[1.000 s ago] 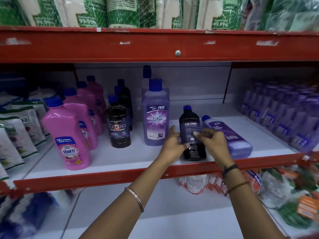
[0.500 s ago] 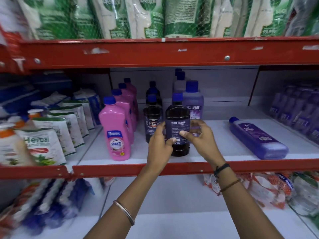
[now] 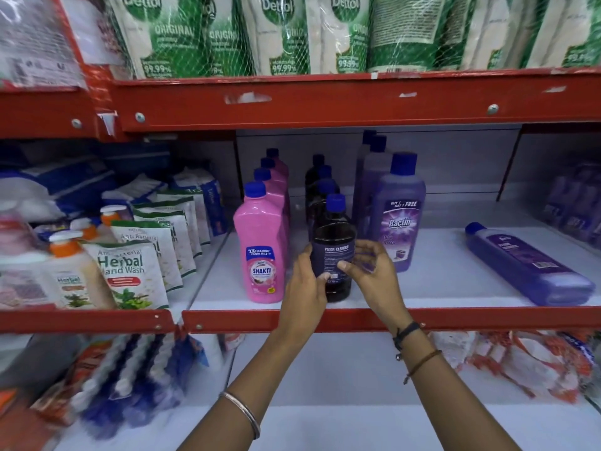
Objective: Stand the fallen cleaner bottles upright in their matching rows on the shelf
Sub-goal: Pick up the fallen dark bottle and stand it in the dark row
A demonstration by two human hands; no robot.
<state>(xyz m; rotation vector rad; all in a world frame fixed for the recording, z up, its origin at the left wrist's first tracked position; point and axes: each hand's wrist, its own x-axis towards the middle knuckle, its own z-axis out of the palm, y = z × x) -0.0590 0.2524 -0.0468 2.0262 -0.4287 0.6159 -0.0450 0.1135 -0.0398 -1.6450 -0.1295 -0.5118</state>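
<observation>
A dark floor cleaner bottle with a blue cap stands upright at the front of the row of dark bottles. My left hand grips its left side and my right hand holds its right side, fingers on the label. Left of it runs a row of pink bottles. To its right stands a row of purple bottles. One purple bottle lies on its side further right on the white shelf.
The shelf's red front lip runs below my hands and a red beam crosses above. Herbal hand wash pouches fill the left bay. More purple bottles stand at the far right. Packets lie on the lower shelf.
Both hands carried the dark bottle leftward from beside the fallen purple bottle and set it at the front of the dark row. My view has shifted left.
</observation>
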